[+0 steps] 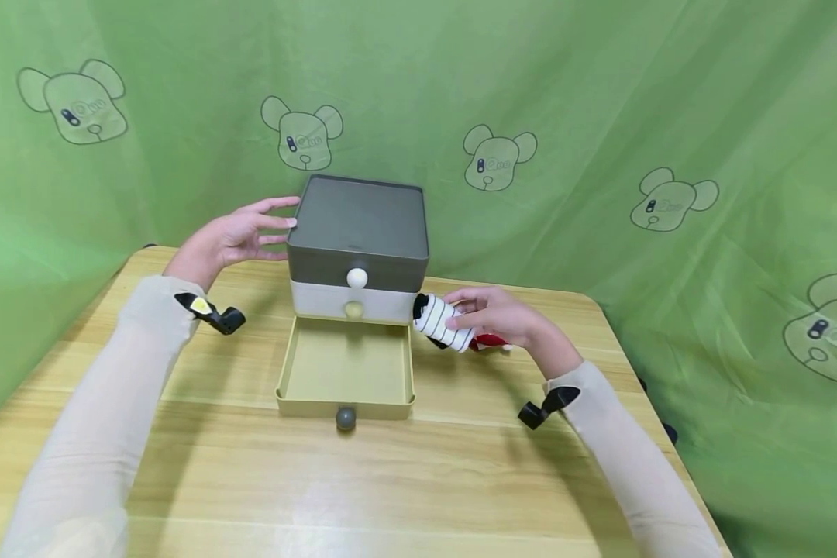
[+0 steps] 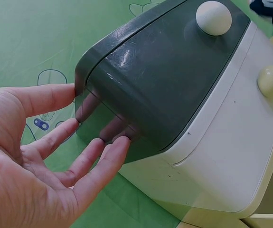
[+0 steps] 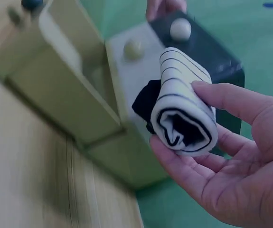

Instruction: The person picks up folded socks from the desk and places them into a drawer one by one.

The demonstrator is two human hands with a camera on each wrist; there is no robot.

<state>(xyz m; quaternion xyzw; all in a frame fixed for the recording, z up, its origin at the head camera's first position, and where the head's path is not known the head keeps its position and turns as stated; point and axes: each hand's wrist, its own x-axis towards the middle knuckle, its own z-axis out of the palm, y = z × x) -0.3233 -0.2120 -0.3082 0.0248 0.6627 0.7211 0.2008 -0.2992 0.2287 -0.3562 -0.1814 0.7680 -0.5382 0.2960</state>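
Note:
A three-tier drawer box stands at the back of the table, with a dark grey top tier, a white middle and a yellow-beige bottom drawer pulled out, its inside bare. My left hand touches the box's left side with spread fingertips, seen closely against the grey tier in the left wrist view. Right of the box, my right hand pinches a rolled-up striped sock, white with thin dark lines. A black part shows beside the roll in the right wrist view.
A red item lies on the table behind the right hand, mostly hidden. The wooden table extends in front of the drawer. A green curtain with bear heads hangs behind.

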